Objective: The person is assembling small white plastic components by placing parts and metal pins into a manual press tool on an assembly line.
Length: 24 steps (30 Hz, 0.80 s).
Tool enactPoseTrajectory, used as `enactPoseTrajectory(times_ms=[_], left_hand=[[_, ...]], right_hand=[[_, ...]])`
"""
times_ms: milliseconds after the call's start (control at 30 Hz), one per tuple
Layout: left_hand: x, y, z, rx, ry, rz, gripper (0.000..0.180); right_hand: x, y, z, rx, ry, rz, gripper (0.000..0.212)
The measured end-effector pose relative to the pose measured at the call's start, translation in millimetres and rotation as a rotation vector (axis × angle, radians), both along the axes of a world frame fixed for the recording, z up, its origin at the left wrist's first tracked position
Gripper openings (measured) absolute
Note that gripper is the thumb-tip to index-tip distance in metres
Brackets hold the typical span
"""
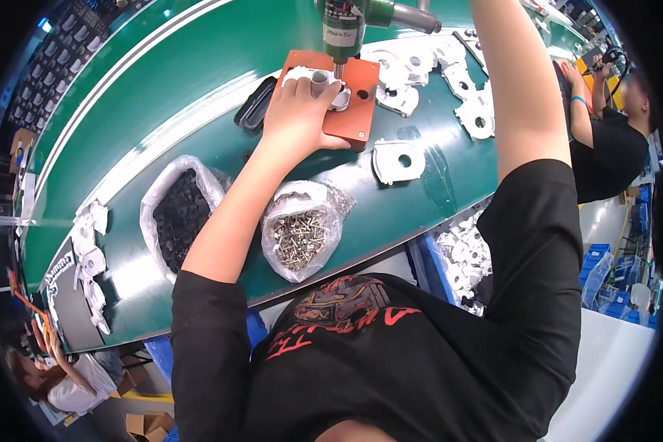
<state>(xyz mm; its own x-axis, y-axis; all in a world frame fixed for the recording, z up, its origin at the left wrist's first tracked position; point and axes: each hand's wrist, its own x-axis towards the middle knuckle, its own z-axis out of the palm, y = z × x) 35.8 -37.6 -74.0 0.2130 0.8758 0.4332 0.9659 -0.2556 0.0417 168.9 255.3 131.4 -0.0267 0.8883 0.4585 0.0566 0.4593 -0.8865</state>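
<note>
My left hand grips a white plastic housing that lies on an orange fixture plate. Its fingers curl over the part, and the thumb rests along the plate's near edge. Directly above stands a green machine head, whose metal spindle comes down to the housing; the tip's contact is hard to make out. My right forearm reaches up past the top edge, so the right hand is out of sight. Another white housing lies on the green table just right of the plate.
Near me stand a clear bag of screws and a bag of small black parts. A black case lies left of the plate. More white housings sit at right, others in a bin below. Co-workers sit at both sides.
</note>
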Motion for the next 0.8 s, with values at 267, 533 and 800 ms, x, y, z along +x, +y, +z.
enactPoseTrajectory(times_ms=[267,533,800], left_hand=[[12,2,11,-0.067,0.053,0.008,0.09],[9,1,-2,-0.014,-0.031,-0.017,0.086],[8,-1,5,-0.045,0.015,-0.002,0.079]], right_hand=[[21,14,3,0.144,-0.162,-0.001,0.028],[25,25,4,0.374,-0.495,-0.327,0.04],[17,11,4,0.396,-0.563,-0.297,0.041]])
